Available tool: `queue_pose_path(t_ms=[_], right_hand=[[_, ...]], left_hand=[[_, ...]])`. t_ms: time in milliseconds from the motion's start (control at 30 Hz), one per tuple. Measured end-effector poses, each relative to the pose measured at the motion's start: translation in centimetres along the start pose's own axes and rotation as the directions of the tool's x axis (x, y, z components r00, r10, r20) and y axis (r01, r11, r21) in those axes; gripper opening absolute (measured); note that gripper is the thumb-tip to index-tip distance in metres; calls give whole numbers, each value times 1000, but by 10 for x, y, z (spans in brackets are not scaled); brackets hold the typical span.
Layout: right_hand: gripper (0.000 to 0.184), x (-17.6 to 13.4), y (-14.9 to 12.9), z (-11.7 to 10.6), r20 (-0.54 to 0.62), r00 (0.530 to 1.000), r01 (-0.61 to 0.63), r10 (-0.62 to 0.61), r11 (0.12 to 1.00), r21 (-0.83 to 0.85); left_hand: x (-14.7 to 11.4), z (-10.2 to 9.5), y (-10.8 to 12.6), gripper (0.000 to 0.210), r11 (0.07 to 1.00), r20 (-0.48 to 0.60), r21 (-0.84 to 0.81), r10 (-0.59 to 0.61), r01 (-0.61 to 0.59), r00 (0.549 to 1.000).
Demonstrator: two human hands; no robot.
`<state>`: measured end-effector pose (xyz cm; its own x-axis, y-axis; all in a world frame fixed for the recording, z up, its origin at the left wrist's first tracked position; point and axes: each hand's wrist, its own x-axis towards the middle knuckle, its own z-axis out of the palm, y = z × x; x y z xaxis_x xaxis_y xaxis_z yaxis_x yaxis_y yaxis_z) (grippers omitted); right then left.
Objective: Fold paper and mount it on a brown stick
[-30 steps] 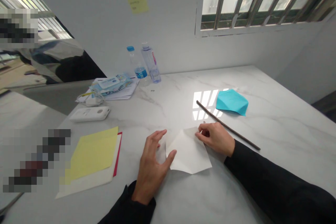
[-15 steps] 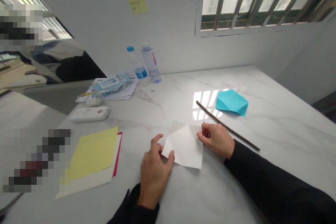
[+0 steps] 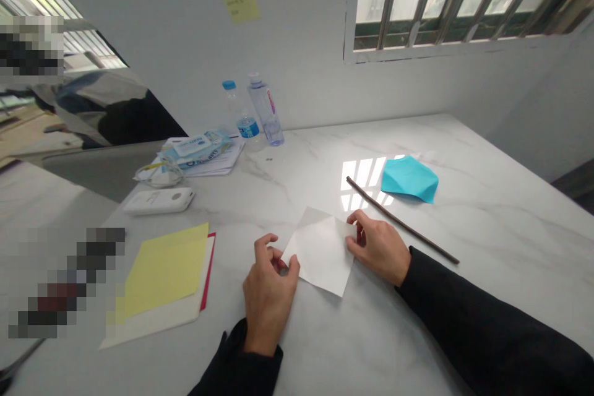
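Note:
A white sheet of paper (image 3: pixel 320 250) with a crease near its top lies between my hands on the marble-patterned table. My left hand (image 3: pixel 270 288) pinches its left corner between thumb and fingers, index finger raised. On the opposite side, my right hand (image 3: pixel 377 246) grips the right corner with thumb and forefinger. Just beyond the right hand, a thin brown stick (image 3: pixel 401 223) lies slantwise. Farther back rests a folded turquoise paper (image 3: pixel 409 179).
At left lie yellow paper (image 3: pixel 167 269) over white and red sheets, and a white power bank (image 3: pixel 159 201). Behind are a coiled cable (image 3: pixel 162 172), a wipes pack (image 3: pixel 197 148) on papers, and two plastic bottles (image 3: pixel 266 111). Another person (image 3: pixel 102 105) is at the far left.
The white paper has turned a little, its lower corner shifting left. Both hands have moved slightly left and up while holding its corners.

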<state>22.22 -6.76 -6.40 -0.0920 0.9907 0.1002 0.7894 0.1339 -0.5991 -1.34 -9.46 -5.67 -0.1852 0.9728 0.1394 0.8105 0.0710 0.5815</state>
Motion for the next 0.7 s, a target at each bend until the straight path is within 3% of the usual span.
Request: queue_pose_path(t_ms=[133, 267, 367, 500, 700], right_hand=[[35, -2, -3, 7, -24, 999, 40, -38, 996, 78], [43, -7, -7, 9, 23, 994, 104, -111, 973, 204], [38, -8, -6, 2, 150, 966, 152, -211, 931, 331], [37, -4, 2, -11, 255, 902, 194, -348, 856, 479], [22, 2, 11, -11, 201, 909, 299, -364, 908, 292]], left_hand=[[7, 2, 2, 40, 997, -81, -70, -20, 14, 997], [8, 6, 0, 30, 988, -127, -142, 43, -62, 991], [7, 8, -3, 16, 975, -90, -131, 171, -182, 981], [7, 8, -9, 16, 931, 5, -159, 334, -329, 943], [7, 8, -12, 18, 886, 45, -109, 457, -450, 888]])
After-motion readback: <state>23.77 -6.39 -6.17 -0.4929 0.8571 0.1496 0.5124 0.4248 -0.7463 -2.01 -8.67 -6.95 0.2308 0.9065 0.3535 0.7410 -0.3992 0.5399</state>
